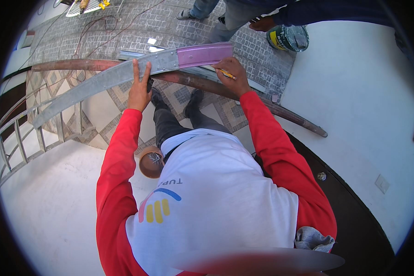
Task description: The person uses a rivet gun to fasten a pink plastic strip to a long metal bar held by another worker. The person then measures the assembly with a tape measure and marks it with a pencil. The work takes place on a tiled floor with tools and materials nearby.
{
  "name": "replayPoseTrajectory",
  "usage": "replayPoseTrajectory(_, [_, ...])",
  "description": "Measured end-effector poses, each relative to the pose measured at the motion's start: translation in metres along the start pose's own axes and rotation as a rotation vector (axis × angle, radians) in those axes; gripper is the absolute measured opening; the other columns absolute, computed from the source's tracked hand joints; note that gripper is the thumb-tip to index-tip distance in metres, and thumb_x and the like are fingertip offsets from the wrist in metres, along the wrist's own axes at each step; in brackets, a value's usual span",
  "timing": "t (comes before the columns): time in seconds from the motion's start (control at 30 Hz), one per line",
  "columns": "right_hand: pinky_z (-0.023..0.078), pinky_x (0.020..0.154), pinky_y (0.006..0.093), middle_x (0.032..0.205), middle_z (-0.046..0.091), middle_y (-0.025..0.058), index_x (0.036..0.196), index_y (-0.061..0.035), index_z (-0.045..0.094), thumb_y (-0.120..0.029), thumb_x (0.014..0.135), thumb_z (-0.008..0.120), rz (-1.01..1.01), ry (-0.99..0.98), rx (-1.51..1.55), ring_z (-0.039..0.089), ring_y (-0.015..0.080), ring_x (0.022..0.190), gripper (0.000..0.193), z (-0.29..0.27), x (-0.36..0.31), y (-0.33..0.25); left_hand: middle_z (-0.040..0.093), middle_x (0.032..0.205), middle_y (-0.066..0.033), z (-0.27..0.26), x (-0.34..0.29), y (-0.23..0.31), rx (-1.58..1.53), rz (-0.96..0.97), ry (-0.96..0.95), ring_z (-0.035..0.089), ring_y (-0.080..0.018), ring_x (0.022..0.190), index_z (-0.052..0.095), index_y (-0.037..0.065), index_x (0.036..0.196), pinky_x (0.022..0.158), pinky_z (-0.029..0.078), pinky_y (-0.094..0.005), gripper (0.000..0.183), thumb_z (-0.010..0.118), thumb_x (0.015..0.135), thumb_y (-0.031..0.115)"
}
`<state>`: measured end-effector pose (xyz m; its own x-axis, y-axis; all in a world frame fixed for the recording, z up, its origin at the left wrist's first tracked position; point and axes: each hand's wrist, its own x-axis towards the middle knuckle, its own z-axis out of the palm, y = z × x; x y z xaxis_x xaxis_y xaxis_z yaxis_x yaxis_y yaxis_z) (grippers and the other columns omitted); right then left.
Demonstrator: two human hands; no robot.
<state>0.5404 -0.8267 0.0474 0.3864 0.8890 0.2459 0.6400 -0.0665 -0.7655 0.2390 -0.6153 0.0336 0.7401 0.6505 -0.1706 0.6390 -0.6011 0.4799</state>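
A long galvanised metal channel (96, 83), with a pink-purple section (202, 55) at its right end, crosses in front of me. My left hand (140, 89) grips it near the middle, two fingers spread over its face. Beside that palm is a small black thing (150, 84) that I cannot make out. Close to the channel's right end, my right hand (234, 78) is closed round a yellow pencil (227, 73). The pencil's tip points left, below the pink section.
A reddish-brown pole (280, 112) runs behind the channel. At the left stands a metal ladder (20, 140). Another person (244, 16) is at the top, near a bucket (287, 37). Cables (85, 34) trail over the tiles. A brown cup of metal fasteners (151, 163) hangs at my waist.
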Motion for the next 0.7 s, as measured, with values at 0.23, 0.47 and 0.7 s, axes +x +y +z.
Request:
replayPoseTrajectory(0.23, [0.053, 0.088, 0.0359, 0.101, 0.074, 0.0084, 0.106, -0.0085, 0.077, -0.010, 0.090, 0.072, 0.092, 0.120, 0.099, 0.069, 0.0248, 0.098, 0.018, -0.006, 0.015, -0.024, 0.000, 0.172, -0.0179, 0.000, 0.000, 0.000, -0.030, -0.009, -0.006, 0.060, -0.0507, 0.118, 0.022, 0.034, 0.164, 0.079, 0.059, -0.0480, 0.110, 0.071, 0.074, -0.007])
replayPoseTrajectory(0.47, [0.054, 0.078, 0.0349, 0.091, 0.077, 0.0096, 0.103, -0.0093, 0.077, -0.032, 0.094, 0.065, 0.434, -0.055, -0.088, 0.072, 0.0249, 0.084, 0.027, -0.001, 0.093, 0.009, -0.001, 0.172, -0.0169, 0.001, 0.001, 0.000, -0.021, -0.011, 0.003, 0.060, -0.0505, 0.118, 0.021, 0.034, 0.164, 0.080, 0.059, -0.0480, 0.111, 0.072, 0.074, -0.007])
replayPoseTrajectory(0.7, [0.056, 0.087, 0.0447, 0.093, 0.075, 0.0160, 0.095, -0.0132, 0.082, -0.040, 0.083, 0.067, 0.422, -0.239, -0.261, 0.072, 0.0356, 0.091, 0.033, -0.001, 0.124, 0.024, -0.004, 0.173, -0.0142, 0.002, 0.001, -0.001, -0.006, -0.010, 0.017, 0.060, -0.0490, 0.120, 0.020, 0.036, 0.164, 0.083, 0.060, -0.0480, 0.115, 0.075, 0.073, -0.007])
